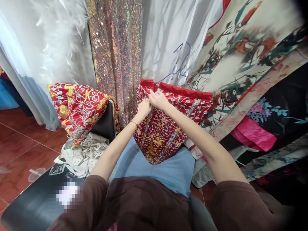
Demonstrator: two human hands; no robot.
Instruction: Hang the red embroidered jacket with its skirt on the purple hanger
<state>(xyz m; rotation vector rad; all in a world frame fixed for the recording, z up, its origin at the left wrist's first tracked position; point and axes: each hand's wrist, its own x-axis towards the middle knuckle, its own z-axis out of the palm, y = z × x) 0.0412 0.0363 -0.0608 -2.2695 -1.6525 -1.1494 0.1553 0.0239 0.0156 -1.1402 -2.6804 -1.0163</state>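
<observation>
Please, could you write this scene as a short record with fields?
Left hand: at the red embroidered garment, gripping it near the top
Right hand: on the same garment, fingers meeting the left's
Behind garment: purple hanger
Left side: another red embroidered piece, draped over a black chair
On chair: spotted white cloth
Background: sequined fabric, floral fabric

On the black chair (29,205), a crumpled, dark-dotted white cloth (90,149) and a small dark packet (57,169), with a pixelated patch (68,194) nearer the front of the view; just left of the chair, a see-through round item (37,174) over red floor tiles (21,138). Beyond the chair, white feathery fabric (64,35) beside a shimmering sequined cloth (117,48). Well to the chair's right, pale fabric with red-and-green painted flowers (255,41), bright pink cloth (255,134) and black cloth with purple blossoms (295,106).
</observation>
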